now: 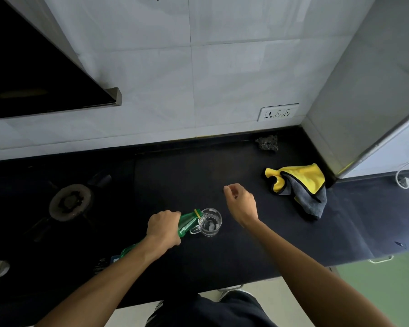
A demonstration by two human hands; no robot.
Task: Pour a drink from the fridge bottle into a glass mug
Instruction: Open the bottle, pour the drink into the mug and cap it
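Observation:
My left hand (163, 228) grips a green plastic bottle (187, 223) around its upper body. The bottle is tilted steeply, and its mouth with a yellow ring rests over the rim of a clear glass mug (210, 222). The mug stands upright on the black counter (257, 244) with its handle toward the bottle and a little clear liquid at its bottom. My right hand (240, 202) hovers above the counter just right of the mug, touching neither mug nor bottle. Its fingers are curled inward with the back toward me, so the palm is hidden.
A gas stove burner (70, 201) lies left of the mug. A yellow and grey cloth (300, 187) lies at the right, next to the fridge side (354, 102). A dark scrubber (267, 142) sits by the tiled wall below a socket (278, 112). The counter's front edge runs near my body.

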